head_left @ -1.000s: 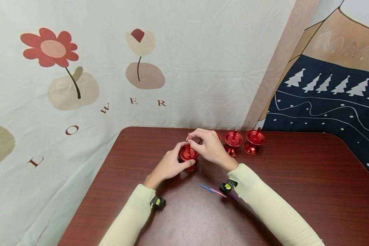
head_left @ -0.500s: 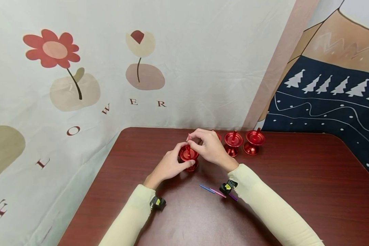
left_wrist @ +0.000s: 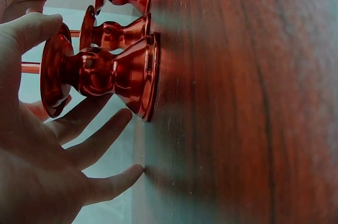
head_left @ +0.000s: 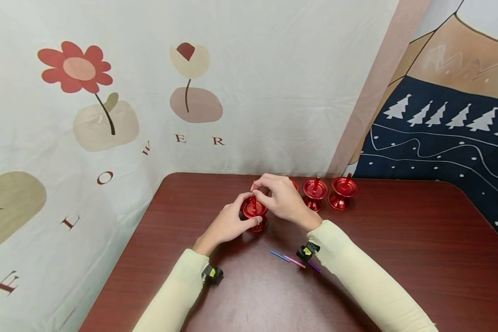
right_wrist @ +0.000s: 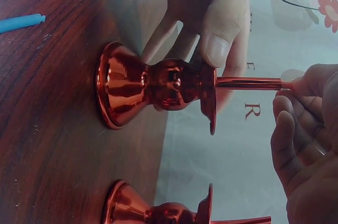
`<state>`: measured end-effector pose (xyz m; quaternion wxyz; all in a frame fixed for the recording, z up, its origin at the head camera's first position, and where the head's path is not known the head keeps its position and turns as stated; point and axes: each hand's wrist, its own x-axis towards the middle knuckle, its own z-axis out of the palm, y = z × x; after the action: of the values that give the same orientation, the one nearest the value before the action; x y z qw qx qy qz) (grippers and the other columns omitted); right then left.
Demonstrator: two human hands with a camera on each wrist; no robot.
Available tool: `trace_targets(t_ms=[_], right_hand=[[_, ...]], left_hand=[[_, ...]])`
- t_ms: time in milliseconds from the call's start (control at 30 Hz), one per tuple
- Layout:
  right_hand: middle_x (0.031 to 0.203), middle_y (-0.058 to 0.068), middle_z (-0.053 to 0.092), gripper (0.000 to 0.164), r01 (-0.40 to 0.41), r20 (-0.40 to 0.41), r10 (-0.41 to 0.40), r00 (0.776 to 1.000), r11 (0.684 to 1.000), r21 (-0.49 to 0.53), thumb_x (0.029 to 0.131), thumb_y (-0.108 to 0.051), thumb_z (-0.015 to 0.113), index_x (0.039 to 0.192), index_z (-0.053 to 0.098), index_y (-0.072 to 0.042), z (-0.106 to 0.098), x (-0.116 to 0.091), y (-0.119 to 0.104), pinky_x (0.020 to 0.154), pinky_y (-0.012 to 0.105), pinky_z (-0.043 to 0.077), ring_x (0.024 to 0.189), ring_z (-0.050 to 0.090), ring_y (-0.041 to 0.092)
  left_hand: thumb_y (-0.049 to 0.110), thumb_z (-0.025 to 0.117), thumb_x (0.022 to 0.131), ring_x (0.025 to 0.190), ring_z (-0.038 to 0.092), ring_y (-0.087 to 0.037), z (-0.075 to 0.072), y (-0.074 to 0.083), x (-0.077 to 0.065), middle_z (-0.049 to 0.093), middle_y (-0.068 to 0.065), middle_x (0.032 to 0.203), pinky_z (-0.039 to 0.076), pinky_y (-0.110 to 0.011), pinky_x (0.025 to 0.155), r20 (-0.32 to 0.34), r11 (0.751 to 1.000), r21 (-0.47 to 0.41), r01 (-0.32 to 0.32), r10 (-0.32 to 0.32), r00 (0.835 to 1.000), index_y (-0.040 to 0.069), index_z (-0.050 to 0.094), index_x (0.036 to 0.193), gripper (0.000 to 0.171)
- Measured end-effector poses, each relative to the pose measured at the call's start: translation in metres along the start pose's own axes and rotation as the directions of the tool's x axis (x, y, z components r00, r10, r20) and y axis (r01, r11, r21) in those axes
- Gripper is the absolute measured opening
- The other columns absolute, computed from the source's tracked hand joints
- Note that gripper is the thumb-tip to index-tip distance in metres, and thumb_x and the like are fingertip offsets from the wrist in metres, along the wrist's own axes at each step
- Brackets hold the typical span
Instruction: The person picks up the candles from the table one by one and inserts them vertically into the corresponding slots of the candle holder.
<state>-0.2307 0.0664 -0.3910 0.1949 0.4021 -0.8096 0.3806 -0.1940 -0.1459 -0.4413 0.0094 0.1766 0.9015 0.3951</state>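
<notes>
A shiny red metal candle holder [head_left: 259, 224] stands upright on the table, with a dish on top and a narrow tube rising from its middle. My left hand [head_left: 229, 220] grips the dish's rim between thumb and fingers; its other fingers spread below, as the left wrist view shows. Above the tube, my right hand [head_left: 283, 197] pinches a thin reddish candle [right_wrist: 287, 85] by its upper part. The candle's lower end meets the tube's mouth; how deep it sits is hidden. Most of the candle is covered by my fingertips.
Right of my right hand stand two like holders, a middle one [head_left: 314, 190] and a right one [head_left: 343, 186]; another is partly hidden behind that hand. Blue [head_left: 279, 255], pink [head_left: 295, 261] and purple [head_left: 314, 266] thin candles lie nearer on the brown table [head_left: 398, 240].
The head view has shifted slightly, so the wall pattern appears a little lower and further right. Both hands keep their hold on the holder and the candle, with hardly any movement.
</notes>
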Motion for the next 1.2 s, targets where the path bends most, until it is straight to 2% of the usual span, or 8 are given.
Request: trace_targets(t_ms=[400, 933, 1200], right_hand=[[0.092, 0.001, 0.074, 0.006, -0.017, 0.011, 0.017, 1.000, 1.000, 0.014, 0.097, -0.003, 0.074, 0.100, 0.078, -0.006, 0.0012, 0.0021, -0.0019, 0.070, 0.032, 0.056, 0.079, 0.070, 0.013], [0.093, 0.000, 0.075, 0.004, -0.037, -0.008, 0.037, 0.999, 0.999, 0.019, 0.097, -0.005, 0.080, 0.096, 0.079, -0.009, 0.0011, 0.0023, -0.0001, 0.072, 0.032, 0.057, 0.080, 0.068, 0.014], [0.095, 0.000, 0.078, 0.004, -0.051, -0.020, 0.053, 0.998, 0.995, 0.080, 0.098, -0.008, 0.078, 0.099, 0.081, -0.007, 0.0009, 0.0029, 0.0000, 0.070, 0.031, 0.059, 0.080, 0.070, 0.012]], left_hand=[[0.037, 0.079, 0.098, 0.117, 0.072, -0.025, -0.0031, -0.0008, 0.0010, 0.072, -0.014, 0.134, 0.059, -0.046, 0.101, 0.016, 1.000, -0.003, -0.008, 0.008, 1.000, 0.012, 0.047, 0.163, 0.077], [0.038, 0.079, 0.099, 0.119, 0.071, -0.025, -0.0037, -0.0018, 0.0015, 0.072, -0.012, 0.135, 0.058, -0.046, 0.102, 0.027, 1.000, -0.006, 0.008, -0.008, 1.000, 0.015, 0.047, 0.164, 0.076], [0.038, 0.079, 0.098, 0.118, 0.072, -0.025, -0.0038, -0.0034, 0.0012, 0.073, -0.014, 0.133, 0.058, -0.046, 0.102, 0.017, 1.000, 0.005, -0.011, 0.011, 1.000, 0.013, 0.047, 0.164, 0.077]])
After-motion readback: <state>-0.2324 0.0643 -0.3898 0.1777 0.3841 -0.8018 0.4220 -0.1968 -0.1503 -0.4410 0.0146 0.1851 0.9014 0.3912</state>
